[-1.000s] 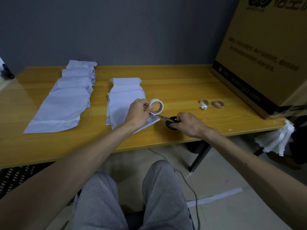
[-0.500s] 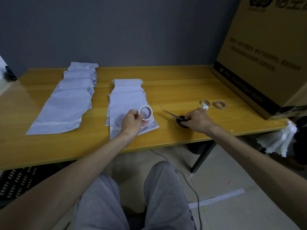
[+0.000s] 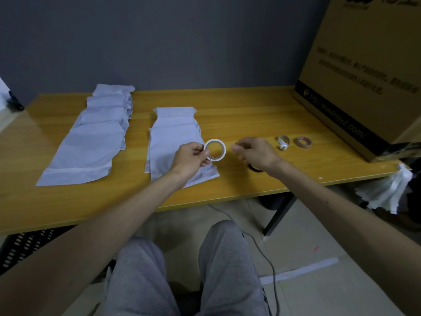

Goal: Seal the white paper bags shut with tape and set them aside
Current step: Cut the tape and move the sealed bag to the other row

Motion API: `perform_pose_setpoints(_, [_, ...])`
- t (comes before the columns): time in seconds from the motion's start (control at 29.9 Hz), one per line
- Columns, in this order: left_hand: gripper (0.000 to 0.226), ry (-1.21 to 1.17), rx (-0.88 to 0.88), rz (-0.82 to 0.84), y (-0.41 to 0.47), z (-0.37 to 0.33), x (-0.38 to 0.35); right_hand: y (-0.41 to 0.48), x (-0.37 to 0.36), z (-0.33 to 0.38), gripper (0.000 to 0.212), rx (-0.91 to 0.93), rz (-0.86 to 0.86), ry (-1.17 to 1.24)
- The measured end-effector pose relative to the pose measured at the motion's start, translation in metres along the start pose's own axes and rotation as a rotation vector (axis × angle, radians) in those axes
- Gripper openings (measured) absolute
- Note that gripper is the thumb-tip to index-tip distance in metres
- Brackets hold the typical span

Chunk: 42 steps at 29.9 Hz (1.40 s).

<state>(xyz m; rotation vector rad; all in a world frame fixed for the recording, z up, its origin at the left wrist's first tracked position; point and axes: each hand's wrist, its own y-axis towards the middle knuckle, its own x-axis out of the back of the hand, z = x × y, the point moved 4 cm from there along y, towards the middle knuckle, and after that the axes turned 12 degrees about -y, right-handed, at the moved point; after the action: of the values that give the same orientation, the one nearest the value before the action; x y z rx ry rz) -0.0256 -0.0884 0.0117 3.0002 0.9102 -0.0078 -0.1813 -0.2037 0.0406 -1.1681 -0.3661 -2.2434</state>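
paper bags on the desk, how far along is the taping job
Looks done: the overlapping row of bags on the left, set aside. The nearest shows a pale band across its end, likely tape. In hand: the left hand grips the tape roll over the middle stack, and the right hand sits beside it, fingers pinched. Whether it has the tape end is unclear. Left: the middle stack, apparently unsealed.

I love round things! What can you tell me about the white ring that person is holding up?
The white tape roll is a thin ring with a big hollow middle, opening facing the camera, a reddish mark inside its lower rim. It is held above the wooden table, beside the nearer white paper bags. The left hand pinches its left rim. The right hand is close on its right; whether it touches the tape cannot be told.
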Motion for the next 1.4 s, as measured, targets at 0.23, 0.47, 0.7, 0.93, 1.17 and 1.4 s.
perform_pose_setpoints(0.23, [0.012, 0.058, 0.015, 0.118, 0.004, -0.003, -0.012, 0.000, -0.016, 0.005, 0.010, -0.092, 0.066, 0.314])
perform_pose_setpoints(0.47, [0.041, 0.657, -0.132, 0.438, 0.017, 0.005, -0.004, 0.008, -0.018, -0.017, 0.026, -0.275, 0.018, 0.221])
perform_pose_setpoints(0.7, [0.041, 0.857, -0.215, 0.611, 0.029, 0.002, -0.009, 0.009, -0.018, -0.010, 0.039, -0.129, -0.111, -0.403])
perform_pose_setpoints(0.93, [0.016, 0.928, -0.114, 0.650, 0.045, 0.007, -0.015, -0.017, -0.028, 0.002, 0.025, -0.036, -0.202, -0.190])
perform_pose_setpoints(1.17, [0.017, 0.836, -0.113, 0.600, 0.046, 0.004, -0.017, -0.032, -0.053, 0.009, 0.020, -0.015, -0.180, 0.014])
perform_pose_setpoints(1.4, [0.010, 0.772, -0.132, 0.625, 0.043, 0.001, -0.018, -0.028, -0.054, 0.012, 0.008, -0.056, -0.136, 0.071])
